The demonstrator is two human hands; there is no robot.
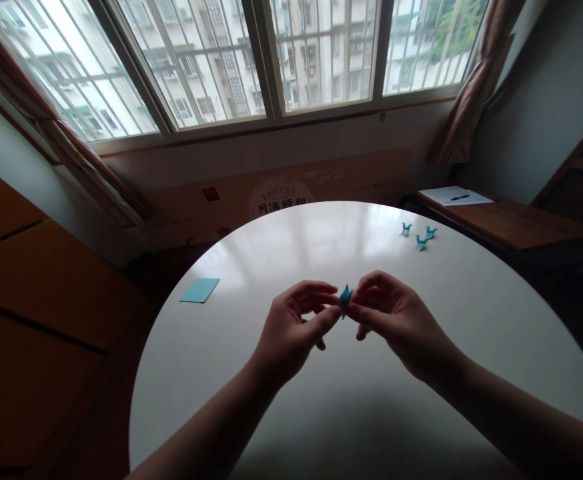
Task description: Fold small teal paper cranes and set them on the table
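Observation:
Between my two hands, above the middle of the white table, is a small teal folded-paper figure (345,297) with pointed tips. My left hand (296,323) pinches its left side between thumb and fingers. From the right, my right hand (396,313) pinches it near its lower right edge. Fingertips cover part of the folds. At the table's far right stand three finished teal origami birds, one on the left (406,229), one in front (421,243) and one on the right (431,232). A stack of square teal paper (200,291) lies at the left.
The round white table (211,400) spreads under my hands. Beyond its right edge, a wooden table (536,223) bears a white sheet (446,195) with a pen (460,197). A cardboard box (361,177) stands below the barred window. Orange cabinets (31,287) are at the left.

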